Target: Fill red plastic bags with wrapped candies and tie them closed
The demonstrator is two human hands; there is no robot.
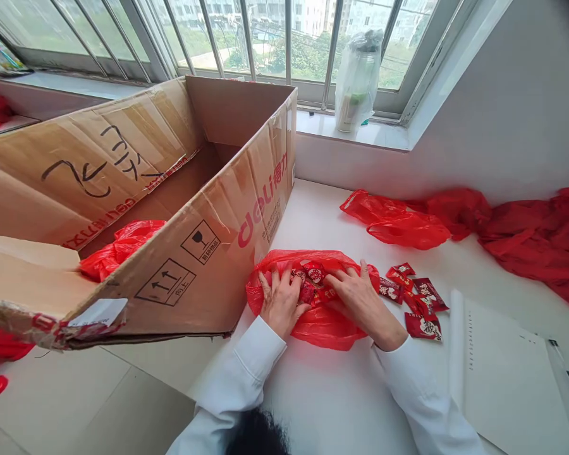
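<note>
Packets lie in the open red bag on our tabletop, just beside the cardboard box. Our left grip and right grip touch the bag; we cannot tell whether either pinches it.

Daylight fills the far barred window (greenery and buildings outside); a pale wall stands right; a white table, nearer; tiled floor, near left.

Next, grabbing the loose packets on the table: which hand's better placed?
Right, probably: the right hand is at the bag, on the side toward the packets. The left hand is farther off, nearer the box.
</note>
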